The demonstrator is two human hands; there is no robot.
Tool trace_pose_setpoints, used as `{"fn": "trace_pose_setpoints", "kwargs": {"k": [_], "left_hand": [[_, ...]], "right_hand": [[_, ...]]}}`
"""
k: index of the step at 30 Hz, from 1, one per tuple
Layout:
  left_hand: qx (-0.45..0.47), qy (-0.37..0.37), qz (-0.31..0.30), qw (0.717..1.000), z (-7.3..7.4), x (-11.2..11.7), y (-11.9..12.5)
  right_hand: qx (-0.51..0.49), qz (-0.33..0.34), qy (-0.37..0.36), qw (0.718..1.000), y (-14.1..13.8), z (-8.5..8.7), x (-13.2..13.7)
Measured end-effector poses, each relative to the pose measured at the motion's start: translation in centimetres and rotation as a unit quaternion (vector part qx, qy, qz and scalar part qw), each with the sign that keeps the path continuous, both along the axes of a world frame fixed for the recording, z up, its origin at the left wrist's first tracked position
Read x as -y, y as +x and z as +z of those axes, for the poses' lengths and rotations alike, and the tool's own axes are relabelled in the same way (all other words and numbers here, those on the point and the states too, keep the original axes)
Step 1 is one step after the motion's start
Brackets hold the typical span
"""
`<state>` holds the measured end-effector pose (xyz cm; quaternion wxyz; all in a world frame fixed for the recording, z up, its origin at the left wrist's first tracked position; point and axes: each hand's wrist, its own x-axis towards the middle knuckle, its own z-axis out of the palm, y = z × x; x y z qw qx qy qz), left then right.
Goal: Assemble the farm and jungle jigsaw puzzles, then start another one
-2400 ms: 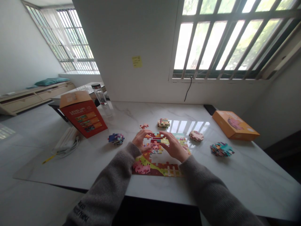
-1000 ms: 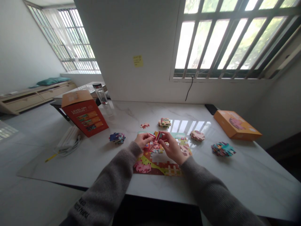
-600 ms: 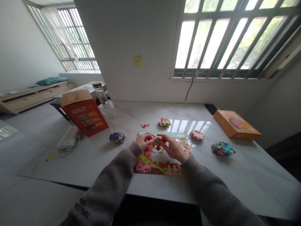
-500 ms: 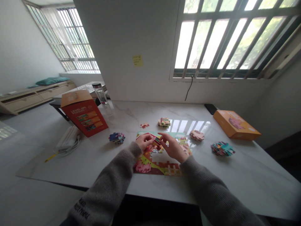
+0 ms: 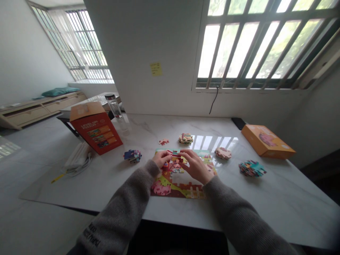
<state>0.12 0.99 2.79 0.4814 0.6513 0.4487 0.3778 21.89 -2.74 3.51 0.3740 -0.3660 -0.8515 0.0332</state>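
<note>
A partly built jigsaw puzzle (image 5: pixel 183 186) lies flat on the white marble table (image 5: pixel 159 212) in front of me. My left hand (image 5: pixel 161 158) and my right hand (image 5: pixel 195 165) meet over the puzzle's upper middle. Both pinch a small red puzzle piece (image 5: pixel 175 154) between their fingertips, held just above the assembled part. Grey sleeves cover both forearms. Loose piece stacks lie around: a blue pile (image 5: pixel 132 155) to the left, a stack (image 5: pixel 185 138) behind, a pink pile (image 5: pixel 222 153) and a teal pile (image 5: pixel 251 168) to the right.
A red puzzle box (image 5: pixel 96 131) stands at the back left with a clear water bottle (image 5: pixel 113 106) behind it. An orange box (image 5: pixel 267 141) lies at the back right. White cable and a yellow pen (image 5: pixel 75 163) rest at the left. A single loose piece (image 5: pixel 163 142) lies behind the puzzle.
Both hands stayed over the puzzle's upper middle, lifting and turning the red piece between the fingertips; it now sits flatter and slightly higher on the puzzle.
</note>
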Motion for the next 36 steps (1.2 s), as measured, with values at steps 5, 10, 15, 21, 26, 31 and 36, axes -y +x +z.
{"fn": "trace_pose_setpoints", "kwargs": {"k": [5, 10, 15, 21, 26, 31, 36], "left_hand": [[-0.082, 0.123, 0.101, 0.984, -0.3, 0.1, -1.6], [-0.192, 0.207, 0.125, 0.951, -1.1, 0.0, -4.8], [-0.275, 0.278, 0.049, 0.919, -2.4, 0.1, -6.2], [-0.31, 0.291, 0.052, 0.903, -3.0, 0.0, -6.1], [-0.326, 0.306, 0.049, 0.893, -3.1, -0.1, -5.9], [-0.335, 0.319, 0.036, 0.886, -3.0, 0.1, -5.7], [-0.339, 0.312, 0.034, 0.887, -3.1, 0.1, -5.7]], "right_hand": [[0.027, -0.012, -0.03, 0.999, 0.4, -0.5, -0.3], [0.055, -0.004, -0.054, 0.997, 0.2, -0.5, -0.4], [0.105, 0.006, -0.061, 0.993, -1.0, 0.2, -0.7], [0.176, -0.011, -0.06, 0.982, -3.4, 0.2, -2.3], [0.205, -0.015, -0.062, 0.977, -4.6, -0.4, -3.3], [0.209, -0.014, -0.07, 0.975, -4.6, -0.6, -3.6], [0.213, -0.021, -0.078, 0.974, -4.5, -0.9, -3.8]]}}
